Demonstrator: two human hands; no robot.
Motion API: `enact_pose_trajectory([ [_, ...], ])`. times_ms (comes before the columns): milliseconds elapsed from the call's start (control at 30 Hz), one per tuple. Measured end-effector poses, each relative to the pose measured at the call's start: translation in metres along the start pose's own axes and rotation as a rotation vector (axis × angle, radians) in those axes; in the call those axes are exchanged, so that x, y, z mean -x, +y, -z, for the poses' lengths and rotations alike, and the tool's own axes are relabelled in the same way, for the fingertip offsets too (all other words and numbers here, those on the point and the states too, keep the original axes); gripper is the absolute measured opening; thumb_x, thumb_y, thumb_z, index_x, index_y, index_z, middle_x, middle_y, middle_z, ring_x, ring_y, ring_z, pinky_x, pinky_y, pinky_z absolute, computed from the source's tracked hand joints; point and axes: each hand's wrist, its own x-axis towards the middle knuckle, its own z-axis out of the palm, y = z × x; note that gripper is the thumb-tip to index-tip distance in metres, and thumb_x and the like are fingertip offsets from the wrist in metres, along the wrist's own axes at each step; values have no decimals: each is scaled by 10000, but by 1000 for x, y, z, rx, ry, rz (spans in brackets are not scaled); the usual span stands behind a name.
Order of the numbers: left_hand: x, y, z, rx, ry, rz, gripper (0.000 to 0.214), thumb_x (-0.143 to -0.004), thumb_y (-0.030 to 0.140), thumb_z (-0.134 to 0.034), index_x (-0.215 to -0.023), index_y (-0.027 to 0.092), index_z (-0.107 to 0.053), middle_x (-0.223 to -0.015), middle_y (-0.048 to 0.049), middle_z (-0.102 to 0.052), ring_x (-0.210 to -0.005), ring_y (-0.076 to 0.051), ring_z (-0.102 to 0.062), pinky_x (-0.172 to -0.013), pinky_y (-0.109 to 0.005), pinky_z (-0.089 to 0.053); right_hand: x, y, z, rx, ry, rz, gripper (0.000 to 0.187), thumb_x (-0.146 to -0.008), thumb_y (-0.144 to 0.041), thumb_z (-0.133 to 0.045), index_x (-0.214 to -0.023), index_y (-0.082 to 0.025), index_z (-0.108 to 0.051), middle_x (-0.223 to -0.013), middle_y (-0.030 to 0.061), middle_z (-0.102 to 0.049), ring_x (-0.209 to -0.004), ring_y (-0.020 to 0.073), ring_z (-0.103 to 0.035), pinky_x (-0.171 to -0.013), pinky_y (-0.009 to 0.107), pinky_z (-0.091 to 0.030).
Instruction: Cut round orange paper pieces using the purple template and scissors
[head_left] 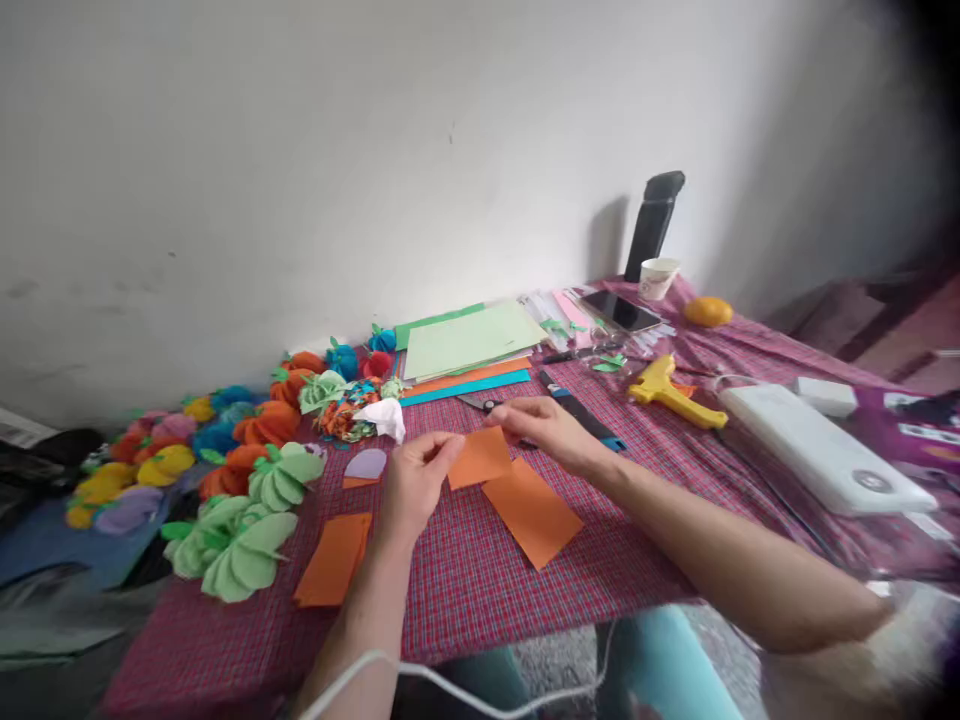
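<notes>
Between my two hands is a small orange paper piece (480, 457). My left hand (421, 480) pinches its left edge, and my right hand (544, 430) pinches its upper right corner. A larger orange sheet (534, 512) lies on the cloth just under and right of it. Left of my left forearm rests a stack of orange paper rectangles (334, 560). A pale lilac half-round paper piece (366, 464) lies beyond my left hand. Scissors (480, 403) lie behind my right hand, partly hidden by it.
Many colored paper pumpkins (247, 560) crowd the left side. Stacked green sheets (469, 340) lie by the wall. To the right are a yellow glue gun (675, 393), a white power bank (829, 450), a phone (621, 310), a paper cup (659, 278) and an orange fruit (708, 312).
</notes>
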Motion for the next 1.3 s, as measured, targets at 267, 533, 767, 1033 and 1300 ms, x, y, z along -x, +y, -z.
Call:
enact_pose_trajectory([
  [267,2,11,-6,3,-135,21,221,-749,356,-562,-706,160,-654,-593,25,-563,-561,-95,-464,-534,-193,-356,2,11,-17,73,11,39,284,-740,-405,-575,-680,-128,-588,-542,-28,-461,-480,66,-378,-435,188,-278],
  [533,3,11,-4,97,-185,81,216,-740,344,-581,-741,162,-698,-641,11,-612,-633,-120,-509,-604,-216,-386,1,13,-15,93,-28,27,274,-739,-414,-575,-741,-142,-602,-585,-24,-508,-470,62,-391,-415,176,-288],
  [767,1,9,-2,191,-178,124,200,-714,331,-618,-749,158,-710,-663,-1,-638,-656,-133,-529,-631,-237,-403,-6,16,-4,84,-42,25,282,-746,-408,-577,-715,-131,-624,-588,-5,-546,-494,72,-433,-456,193,-328],
  [1033,-6,4,9,366,-71,166,140,-652,273,-680,-723,158,-716,-638,-3,-656,-655,-132,-549,-650,-240,-415,-11,5,18,34,217,-56,320,-723,-443,-600,-617,-142,-587,-560,2,-541,-475,72,-415,-463,215,-315],
  [1300,-2,7,5,273,-152,163,183,-696,323,-635,-742,159,-703,-662,-4,-647,-652,-140,-551,-645,-249,-411,-4,9,-5,-49,-9,2,288,-735,-433,-598,-730,-146,-614,-616,-10,-559,-524,76,-449,-501,205,-342],
])
